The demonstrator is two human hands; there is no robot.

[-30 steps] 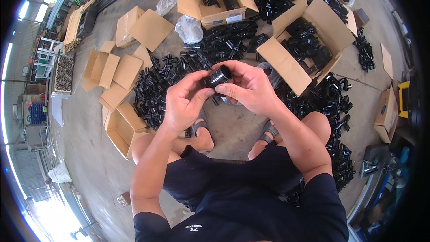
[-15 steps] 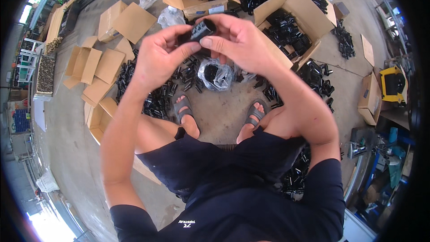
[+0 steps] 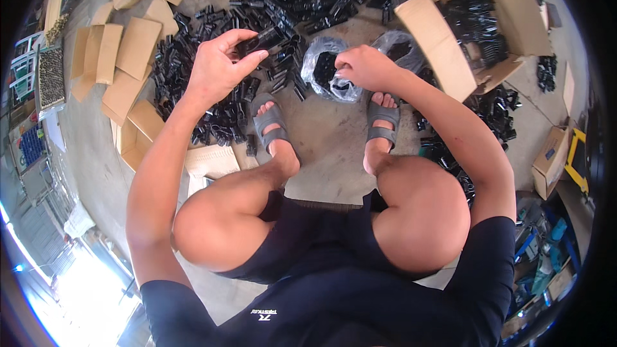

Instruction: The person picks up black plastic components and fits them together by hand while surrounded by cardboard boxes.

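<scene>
My left hand grips a short black tubular part between thumb and fingers, above a heap of similar black parts on the floor. My right hand is over the right edge of a clear plastic bag that has small black pieces inside. The fingers of that hand are drawn together in a pinch. What lies between its fingertips, if anything, is too small to make out.
A second clear bag lies just beyond my right hand. An open cardboard box full of black parts stands at the right. Flattened and open cartons lie at the left. My sandalled feet are close below the bags.
My hands were together on the black part; now they are apart. The left keeps the part, while the right has come down to the plastic bag. The view has tilted toward my feet.
</scene>
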